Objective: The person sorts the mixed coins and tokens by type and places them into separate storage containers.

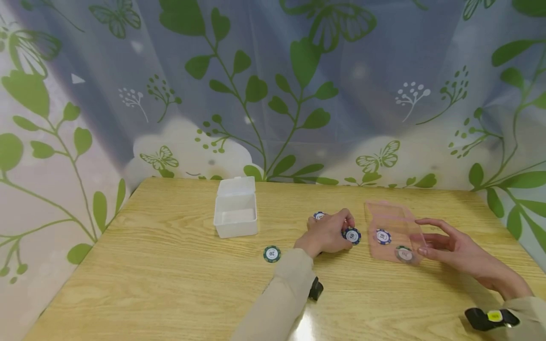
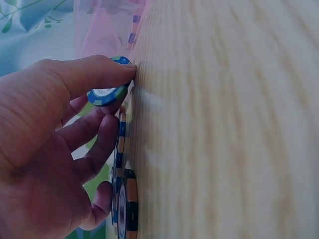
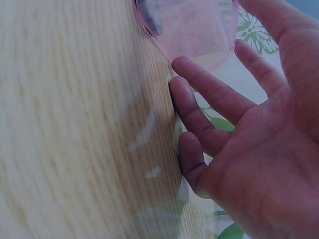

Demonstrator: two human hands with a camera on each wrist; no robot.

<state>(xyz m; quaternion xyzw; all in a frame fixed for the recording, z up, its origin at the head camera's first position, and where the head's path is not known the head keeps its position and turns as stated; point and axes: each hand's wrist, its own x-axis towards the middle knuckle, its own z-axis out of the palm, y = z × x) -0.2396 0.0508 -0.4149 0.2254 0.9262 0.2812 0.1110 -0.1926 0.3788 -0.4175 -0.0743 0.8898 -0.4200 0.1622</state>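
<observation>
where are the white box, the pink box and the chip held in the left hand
white box [image 1: 237, 229], head view, on its front wall
pink box [image 1: 378, 252], head view, on a bare patch
held chip [image 1: 351, 236], head view, on its printed face

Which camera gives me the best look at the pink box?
The head view: it shows nearly the whole pink box, two chips inside. The left wrist view catches part at the picture's top; the right wrist view, just part, one chip blurred.
</observation>
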